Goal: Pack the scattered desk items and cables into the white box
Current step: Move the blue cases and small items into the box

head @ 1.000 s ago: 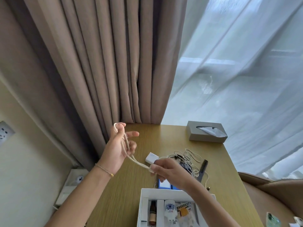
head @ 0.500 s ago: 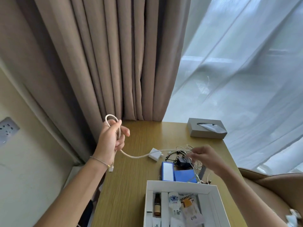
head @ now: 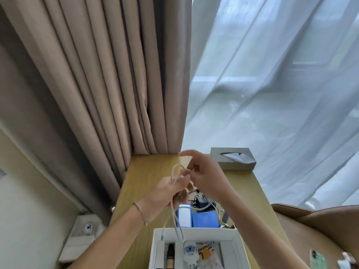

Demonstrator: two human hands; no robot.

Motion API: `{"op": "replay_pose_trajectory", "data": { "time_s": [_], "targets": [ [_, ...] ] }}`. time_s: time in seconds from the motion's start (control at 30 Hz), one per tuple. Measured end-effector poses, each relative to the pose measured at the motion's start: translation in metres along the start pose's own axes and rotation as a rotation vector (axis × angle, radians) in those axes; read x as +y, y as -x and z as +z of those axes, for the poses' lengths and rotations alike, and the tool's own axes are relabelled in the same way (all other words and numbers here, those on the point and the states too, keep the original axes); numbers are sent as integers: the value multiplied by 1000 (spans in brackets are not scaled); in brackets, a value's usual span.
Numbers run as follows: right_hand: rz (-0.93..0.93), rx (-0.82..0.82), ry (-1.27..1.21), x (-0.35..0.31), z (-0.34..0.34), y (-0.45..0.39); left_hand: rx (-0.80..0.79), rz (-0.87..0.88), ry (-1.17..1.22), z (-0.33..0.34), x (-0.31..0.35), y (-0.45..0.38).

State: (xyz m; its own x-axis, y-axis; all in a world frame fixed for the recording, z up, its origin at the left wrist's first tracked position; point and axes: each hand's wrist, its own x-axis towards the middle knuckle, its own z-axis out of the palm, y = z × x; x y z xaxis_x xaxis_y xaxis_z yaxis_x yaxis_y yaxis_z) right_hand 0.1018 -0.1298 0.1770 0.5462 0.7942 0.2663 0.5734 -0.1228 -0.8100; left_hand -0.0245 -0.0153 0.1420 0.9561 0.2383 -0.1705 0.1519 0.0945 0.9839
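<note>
My left hand is raised over the wooden desk and grips a looped white cable; its loose ends hang down over the white box. My right hand meets the left one at the loops and pinches the same cable. The white box stands at the near desk edge and holds a small brown bottle, a white blue-patterned item and an orange-marked packet. Behind the box lie a white-and-blue box, a blue pouch and a tangle of black and white cables.
A grey tissue box stands at the desk's far right corner. Beige curtains and sheer white curtains hang behind the desk. A brown chair is at the right. A white shelf sits low at the left.
My right hand came from the cable tangle up to my left hand and took hold of the white cable. My left hand moved right, toward the desk's middle. The cable now hangs in loops.
</note>
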Motion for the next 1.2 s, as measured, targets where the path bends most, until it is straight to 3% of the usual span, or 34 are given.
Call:
{"op": "replay_pose_trajectory", "data": {
  "time_s": [0.1, 0.23, 0.3, 0.4, 0.5, 0.6, 0.67, 0.77, 0.83, 1.03, 1.2],
  "targets": [
    [47, 51, 2, 10, -7, 1, 161, 58, 88, 3, 6, -4],
    [201, -24, -389, 33, -19, 12, 556, 60, 102, -8, 12, -10],
    [237, -98, -436, 44, -18, 24, 548, 25, 355, -13, 17, -12],
    [295, -256, -496, 55, -5, 41, 405, 14, 723, -13, 25, -13],
    [299, -365, -423, 60, 5, 52, 401, 34, 839, -8, 22, -17],
    [308, -457, -289, 65, -1, 60, 459, 67, 786, -7, 21, -22],
    [376, -482, -323, 70, -11, 65, 483, 110, 706, -12, 21, -22],
    [495, -373, -556, 78, -34, 72, 509, 173, 444, -21, 19, -13],
    [470, -276, -648, 79, -48, 73, 497, 196, 287, -20, 17, -7],
    [298, -205, -854, 49, -58, 56, 284, 109, -80, 16, 1, -6],
    [213, -105, -780, 32, -42, 45, 101, 160, -165, 48, -13, -6]
  ]
}}
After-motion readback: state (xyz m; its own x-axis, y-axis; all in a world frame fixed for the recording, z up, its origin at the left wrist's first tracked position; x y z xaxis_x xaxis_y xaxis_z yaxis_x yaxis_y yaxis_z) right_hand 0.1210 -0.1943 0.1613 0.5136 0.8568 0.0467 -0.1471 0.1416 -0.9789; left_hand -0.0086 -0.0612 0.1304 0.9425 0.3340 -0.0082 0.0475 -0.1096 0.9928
